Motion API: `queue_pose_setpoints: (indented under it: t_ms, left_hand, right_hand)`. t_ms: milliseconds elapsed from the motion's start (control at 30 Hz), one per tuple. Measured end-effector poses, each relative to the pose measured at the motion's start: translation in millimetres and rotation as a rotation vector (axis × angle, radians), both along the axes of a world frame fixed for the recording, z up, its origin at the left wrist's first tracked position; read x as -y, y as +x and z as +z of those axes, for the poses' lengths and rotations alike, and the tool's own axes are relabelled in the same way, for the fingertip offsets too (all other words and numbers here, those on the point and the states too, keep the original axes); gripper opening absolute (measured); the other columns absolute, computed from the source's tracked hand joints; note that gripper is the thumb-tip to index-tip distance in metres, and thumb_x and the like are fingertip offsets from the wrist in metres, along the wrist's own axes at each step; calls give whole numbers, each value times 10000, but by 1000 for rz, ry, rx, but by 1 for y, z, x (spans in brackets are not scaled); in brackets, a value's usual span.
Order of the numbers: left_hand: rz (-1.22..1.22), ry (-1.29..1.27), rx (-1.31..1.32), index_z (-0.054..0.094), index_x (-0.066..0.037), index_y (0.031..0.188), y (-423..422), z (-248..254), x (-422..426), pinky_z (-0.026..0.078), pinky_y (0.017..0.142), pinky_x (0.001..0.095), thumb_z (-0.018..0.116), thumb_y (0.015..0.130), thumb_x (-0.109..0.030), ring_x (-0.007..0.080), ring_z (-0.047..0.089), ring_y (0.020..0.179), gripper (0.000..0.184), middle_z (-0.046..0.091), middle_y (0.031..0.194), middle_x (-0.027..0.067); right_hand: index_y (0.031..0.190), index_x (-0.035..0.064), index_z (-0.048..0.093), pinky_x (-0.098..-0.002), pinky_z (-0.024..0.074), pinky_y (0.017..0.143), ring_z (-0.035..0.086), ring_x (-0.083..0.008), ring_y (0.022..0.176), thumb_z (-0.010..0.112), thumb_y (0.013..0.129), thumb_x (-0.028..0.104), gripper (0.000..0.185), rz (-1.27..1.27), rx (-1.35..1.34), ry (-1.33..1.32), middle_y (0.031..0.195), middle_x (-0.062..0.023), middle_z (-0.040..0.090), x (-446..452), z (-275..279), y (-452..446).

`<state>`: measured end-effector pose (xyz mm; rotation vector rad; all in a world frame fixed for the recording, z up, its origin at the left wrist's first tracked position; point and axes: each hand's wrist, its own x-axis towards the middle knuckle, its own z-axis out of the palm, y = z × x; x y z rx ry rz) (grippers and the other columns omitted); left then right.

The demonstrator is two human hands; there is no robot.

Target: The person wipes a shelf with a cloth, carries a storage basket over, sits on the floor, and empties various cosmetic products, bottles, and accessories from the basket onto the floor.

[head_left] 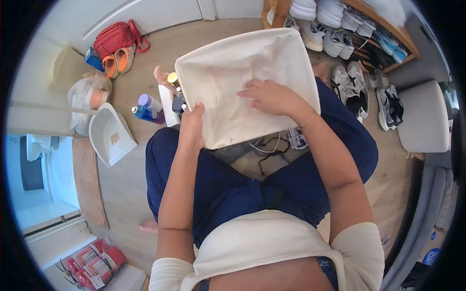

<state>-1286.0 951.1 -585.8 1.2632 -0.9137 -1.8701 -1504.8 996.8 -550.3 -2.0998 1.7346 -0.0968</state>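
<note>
A cream fabric bin (218, 77) is tilted above my lap, its open side toward me, and nothing shows inside but my hand. My left hand (192, 125) grips the bin's left edge, thumb on the rim. Inside the bin, my right hand (272, 98) is open, fingers spread near or on the inner wall; whether they touch it I cannot tell. Left of the bin stand a blue bottle (148, 114), a white-bodied bottle with a lilac cap (150, 102) and a white box (168, 106). Dark cloth and cords (269, 153) lie on the floor below the bin.
A white dustpan (110, 135), a plastic bag (90, 97), orange-lined clogs (118, 61) and a red bag (120, 39) are at the left. Shoes (347, 87) and a wooden shoe rack (405, 36) stand at the right, beside a white stool (420, 116).
</note>
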Motion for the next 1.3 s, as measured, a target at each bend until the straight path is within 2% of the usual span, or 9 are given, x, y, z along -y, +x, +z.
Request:
queue_pose_setpoints:
  t_ms: [133, 233, 300, 400, 733, 900, 1033, 1200, 1300]
  left_hand:
    - [31, 4, -30, 384, 54, 1248, -2, 1, -2, 462, 847, 386, 389, 933, -174, 259, 555, 1007, 389, 529, 1124, 165]
    - [27, 10, 27, 346, 73, 1266, -4, -1, -9, 448, 896, 413, 382, 939, -180, 313, 536, 1064, 415, 495, 1196, 206]
    - [-18, 10, 33, 348, 73, 1265, -5, 1, -16, 449, 889, 413, 386, 940, -192, 311, 539, 1058, 421, 502, 1187, 205]
    - [-47, -3, 49, 349, 70, 1266, -9, 9, -24, 450, 884, 409, 390, 940, -201, 307, 541, 1051, 426, 506, 1183, 202]
    - [-13, 47, -23, 356, 57, 1269, -8, 8, -34, 445, 886, 399, 396, 942, -201, 288, 543, 1047, 419, 511, 1181, 188]
    - [-25, 8, -37, 349, 58, 1273, -8, 5, -37, 445, 886, 392, 403, 941, -202, 281, 545, 1042, 424, 516, 1171, 184]
    - [1, -27, -38, 351, 60, 1270, -5, 2, -36, 447, 886, 394, 398, 940, -199, 285, 542, 1050, 422, 516, 1172, 188]
    - [-6, 64, -34, 349, 68, 1265, -1, 1, -27, 448, 895, 402, 386, 939, -187, 294, 545, 1053, 416, 512, 1180, 195]
    - [-17, 65, -77, 360, 65, 1262, -4, 2, -27, 455, 863, 365, 355, 945, -171, 242, 546, 1030, 395, 509, 1171, 169]
  right_hand:
    - [1191, 227, 563, -402, 447, 891, 476, -268, 1148, 540, 825, 205, 367, 146, -290, -63, 1310, -20, 449, -4, -21, 5]
    - [1220, 245, 534, -417, 458, 880, 418, -293, 1206, 568, 813, 191, 412, 88, -266, 408, 1401, -6, 340, 13, -7, 10]
    - [1225, 257, 532, -417, 458, 883, 413, -282, 1217, 601, 790, 186, 446, 40, -225, -190, 1419, 4, 313, 11, -4, 13]
    - [1223, 257, 534, -413, 474, 848, 430, -266, 1201, 613, 780, 186, 455, 22, -479, -491, 1398, 18, 341, 19, -24, 14]
    - [1090, 187, 605, -364, 490, 814, 535, -198, 1053, 603, 771, 127, 324, -154, -155, -106, 1199, 20, 521, 33, -8, 22]
    - [1033, 172, 640, -339, 500, 769, 537, -199, 1023, 573, 773, 101, 277, 67, -132, -653, 1119, 9, 560, 32, -45, 25]
    - [990, 165, 645, -332, 504, 713, 561, -188, 961, 567, 780, 101, 234, 113, -89, -639, 1072, 5, 577, 28, -26, 18]
    - [876, 131, 652, -359, 490, 673, 593, -225, 823, 575, 750, 82, 156, -314, -63, -289, 860, -36, 590, 11, 19, 2]
    - [840, 128, 642, -365, 487, 644, 602, -221, 791, 599, 743, 117, 107, -144, -65, -572, 840, -27, 584, 10, -11, -7]
